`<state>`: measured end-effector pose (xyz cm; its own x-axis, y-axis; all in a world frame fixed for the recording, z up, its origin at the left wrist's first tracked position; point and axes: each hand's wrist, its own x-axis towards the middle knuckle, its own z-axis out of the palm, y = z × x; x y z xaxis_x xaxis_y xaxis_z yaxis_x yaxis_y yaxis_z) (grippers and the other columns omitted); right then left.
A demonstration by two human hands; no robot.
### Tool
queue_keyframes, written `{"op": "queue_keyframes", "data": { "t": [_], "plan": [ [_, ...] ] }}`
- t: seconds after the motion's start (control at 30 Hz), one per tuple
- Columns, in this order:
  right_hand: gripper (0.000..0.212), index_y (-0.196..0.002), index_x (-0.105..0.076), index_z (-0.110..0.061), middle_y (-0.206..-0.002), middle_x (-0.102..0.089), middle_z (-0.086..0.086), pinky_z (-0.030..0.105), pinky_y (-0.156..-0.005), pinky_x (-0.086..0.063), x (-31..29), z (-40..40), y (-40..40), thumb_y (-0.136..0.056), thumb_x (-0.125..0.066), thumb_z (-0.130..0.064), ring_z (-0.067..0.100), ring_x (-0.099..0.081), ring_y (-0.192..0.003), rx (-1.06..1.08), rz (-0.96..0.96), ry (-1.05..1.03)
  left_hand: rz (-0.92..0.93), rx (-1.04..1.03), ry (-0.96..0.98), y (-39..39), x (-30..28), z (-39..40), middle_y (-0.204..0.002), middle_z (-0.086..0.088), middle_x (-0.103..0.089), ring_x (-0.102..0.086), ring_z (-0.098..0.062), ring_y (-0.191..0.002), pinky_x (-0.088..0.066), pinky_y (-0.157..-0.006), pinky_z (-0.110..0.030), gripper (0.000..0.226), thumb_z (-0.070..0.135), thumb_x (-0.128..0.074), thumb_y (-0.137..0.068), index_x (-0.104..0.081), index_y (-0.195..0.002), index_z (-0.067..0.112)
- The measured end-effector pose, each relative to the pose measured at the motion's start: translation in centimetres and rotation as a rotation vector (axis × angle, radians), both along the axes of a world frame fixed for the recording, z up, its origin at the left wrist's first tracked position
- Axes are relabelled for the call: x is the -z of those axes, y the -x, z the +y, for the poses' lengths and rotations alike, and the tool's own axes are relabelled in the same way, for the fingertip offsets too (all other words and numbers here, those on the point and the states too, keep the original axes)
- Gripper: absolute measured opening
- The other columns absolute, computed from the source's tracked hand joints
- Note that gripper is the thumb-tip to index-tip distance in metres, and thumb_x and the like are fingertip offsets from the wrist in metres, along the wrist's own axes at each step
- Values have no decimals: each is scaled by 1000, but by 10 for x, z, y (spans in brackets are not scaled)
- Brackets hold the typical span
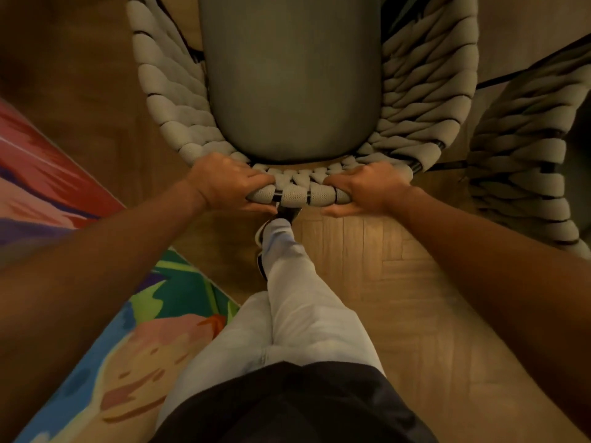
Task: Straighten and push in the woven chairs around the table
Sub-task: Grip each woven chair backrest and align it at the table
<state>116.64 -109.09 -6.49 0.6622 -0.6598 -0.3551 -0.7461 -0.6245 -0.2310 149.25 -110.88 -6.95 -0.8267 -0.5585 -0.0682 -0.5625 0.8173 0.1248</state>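
From the head camera you are looking straight down over the back of a woven chair (179, 100), and both your arms reach forward to it, bare and nearly straight, converging on the top rail.

Your left hand (228, 183) grips the rail on its left part — fingers curled over the top of the thick grey weave, thumb underneath on the near side. Your right hand (367, 188) holds the same rail on the right in a mirrored grip, fingers wrapped over the weave and thumb tucked below. The two hands sit apart, with a short stretch of woven rail and its dark frame showing between them.

The chair's grey seat cushion (291, 78) lies beyond your hands, running up to the top edge of the view, with the braided sides curving up on either side. A second woven chair (527, 161) stands just beside it on the right, partly cut off by the frame.

Below the rail, one leg in light jeans (297, 282) steps forward, its shoe (262, 233) close under the chair back. You stand on a wooden parquet floor (399, 282); a brightly coloured rug (153, 330) lies to your left.
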Motion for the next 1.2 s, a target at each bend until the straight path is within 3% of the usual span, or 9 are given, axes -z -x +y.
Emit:
{"op": "queue_keyframes", "data": {
  "t": [0.3,0.5,0.67,0.87,0.97,1.07,1.2],
  "plan": [
    [81,-128,-54,-39,-100,-71,-7,29,-57,-50,2,-27,-14,-82,-12,-91,19,-67,-75,196,-32,63,-44,206,5,3,-17,-96,-96,-2,-75,-72,-24,-82,-54,-58,-34,67,80,-37,-91,-68,-115,26],
    [77,-130,-52,-41,-101,-70,-8,27,-55,-47,3,-42,-19,-82,-18,-91,18,-66,-76,247,0,54,-23,258,-7,0,-12,-124,-87,-2,-75,-70,-24,-71,-51,-51,-32,63,78,-39,-92,-70,-110,26],
    [83,-129,-51,-42,-96,-71,-6,24,-55,-35,1,-65,-31,-79,-10,-94,18,-64,-73,358,-4,75,-13,308,-13,-7,-5,-169,-100,2,-74,-70,-19,-80,-53,-55,-33,77,87,-19,-88,-60,-126,34],
    [96,-136,-44,-43,-108,-69,1,39,-70,-54,0,-87,-53,-71,1,-97,25,-66,-87,484,39,36,9,417,-3,-15,-10,-216,-83,-5,-73,-66,-24,-64,-47,-48,-31,76,86,-29,-89,-65,-119,26],
    [86,-134,-46,-42,-107,-68,-2,34,-67,-50,-3,-85,-70,-77,-7,-93,21,-64,-84,508,40,34,-21,461,23,-28,-11,-224,-78,-3,-71,-64,-23,-62,-38,-49,-27,74,84,-29,-90,-65,-118,26],
    [79,-133,-48,-40,-104,-68,-3,30,-62,-41,-3,-81,-93,-81,-16,-91,19,-62,-80,543,39,49,-46,508,32,-44,-10,-232,-80,-4,-71,-65,-23,-64,-41,-50,-28,73,83,-32,-91,-64,-122,26],
    [83,-133,-50,-38,-107,-68,-1,33,-67,-49,-3,-75,-128,-80,-13,-90,22,-64,-87,603,36,40,-55,586,6,-68,-10,-246,-85,-5,-73,-66,-24,-67,-46,-48,-31,71,81,-37,-91,-64,-124,24]
  ]
}}
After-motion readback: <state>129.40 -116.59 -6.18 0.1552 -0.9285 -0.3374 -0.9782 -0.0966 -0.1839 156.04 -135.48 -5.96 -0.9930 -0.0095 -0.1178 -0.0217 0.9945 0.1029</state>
